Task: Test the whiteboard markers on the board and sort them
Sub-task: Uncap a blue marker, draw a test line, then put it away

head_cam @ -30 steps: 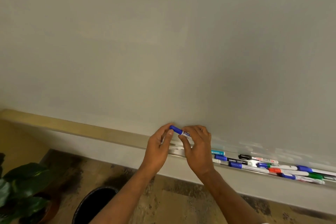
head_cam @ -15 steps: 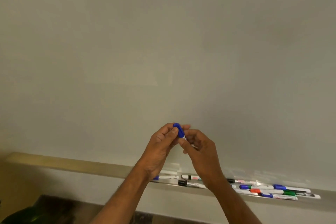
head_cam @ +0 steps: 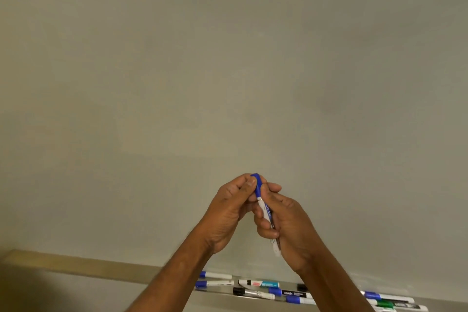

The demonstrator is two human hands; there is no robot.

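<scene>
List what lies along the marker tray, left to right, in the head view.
Pair of blue-capped markers → teal-labelled marker → black-labelled marker → right forearm crossing in front of the tray → green marker.

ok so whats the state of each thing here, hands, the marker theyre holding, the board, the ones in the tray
blue marker: capped, tilted cap-up, held off the board
left hand: pinches the marker's cap
right hand: grips the marker's barrel
whiteboard: no ink marks visible
tray markers: capped, lying flat
tray: holds the other markers
</scene>
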